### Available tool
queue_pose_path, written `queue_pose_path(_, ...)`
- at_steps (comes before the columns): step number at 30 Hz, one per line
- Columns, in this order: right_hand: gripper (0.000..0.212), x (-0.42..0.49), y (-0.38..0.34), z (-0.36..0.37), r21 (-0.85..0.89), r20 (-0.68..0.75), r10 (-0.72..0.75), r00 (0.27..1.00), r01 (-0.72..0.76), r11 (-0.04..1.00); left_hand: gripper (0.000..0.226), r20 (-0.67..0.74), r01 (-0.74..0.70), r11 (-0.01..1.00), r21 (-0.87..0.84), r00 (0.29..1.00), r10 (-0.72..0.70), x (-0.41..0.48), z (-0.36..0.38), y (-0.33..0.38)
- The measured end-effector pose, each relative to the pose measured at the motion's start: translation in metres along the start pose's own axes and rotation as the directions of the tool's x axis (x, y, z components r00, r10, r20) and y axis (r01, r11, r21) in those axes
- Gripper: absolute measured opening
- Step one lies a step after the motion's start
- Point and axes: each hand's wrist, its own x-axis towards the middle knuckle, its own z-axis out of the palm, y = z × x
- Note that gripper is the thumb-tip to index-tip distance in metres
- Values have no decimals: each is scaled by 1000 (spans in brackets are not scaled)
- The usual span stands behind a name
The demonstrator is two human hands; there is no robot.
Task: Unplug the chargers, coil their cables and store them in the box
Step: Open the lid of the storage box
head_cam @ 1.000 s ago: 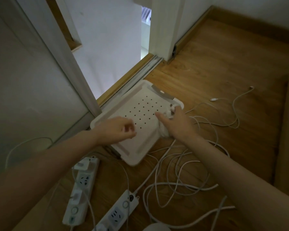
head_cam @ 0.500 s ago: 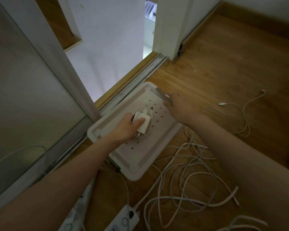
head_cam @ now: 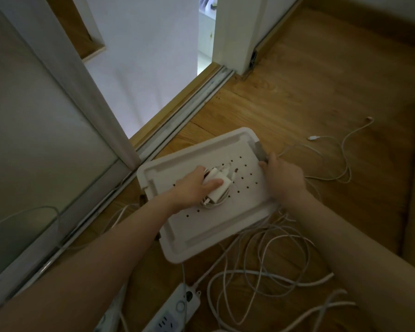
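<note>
Holding coiled charger (head_cam: 218, 188) in my left hand (head_cam: 192, 185), fingers round it, parking it on shut box (head_cam: 201, 233) on floor. My right hand (head_cam: 283, 179) gripping box edge by grey clip (head_cam: 260, 151), likely for opening lid so charger can go inside. Loose cables (head_cam: 273, 250) lying beside box.

White coiled-cable charger (head_cam: 218, 188) rests on white perforated plastic box (head_cam: 213, 236); loose white cables (head_cam: 316, 280) lie at its five o'clock, white power strip (head_cam: 177, 307) at six.

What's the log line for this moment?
left hand: holds coiled charger on box | right hand: grips box edge at latch | loose cables: on floor
</note>
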Motion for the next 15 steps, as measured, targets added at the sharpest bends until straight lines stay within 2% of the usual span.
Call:
queue_pose_path(4, 33, -9, 7, 3, -241, 0, -98, 995, 95, 966, 42, 8, 4, 999, 46, 1000, -4, -2, 6, 3)
queue_pose_path(8, 28, -5, 7, 2, -353, 78, -146, 986, 164, 921, 43, -1, 13, 1000, 17, 1000, -13, -4, 6, 1)
queue_pose_path(10, 23, -4, 9, -3, -285, 97, -131, 987, 154, 946, 43, -1, 13, 1000, 10, 1000, -13, -6, 6, 2)
queue_pose_path(12, 20, 2, 21, -8, -98, 142, -78, 987, 92, 991, 42, 4, 18, 1000, -12, 1000, -18, -7, 6, 4)
queue_pose_path(15, 31, 3, 37, -5, 160, 240, 7, 971, -47, 986, 42, 14, 5, 1000, -15, 1000, -5, -9, 8, 2)
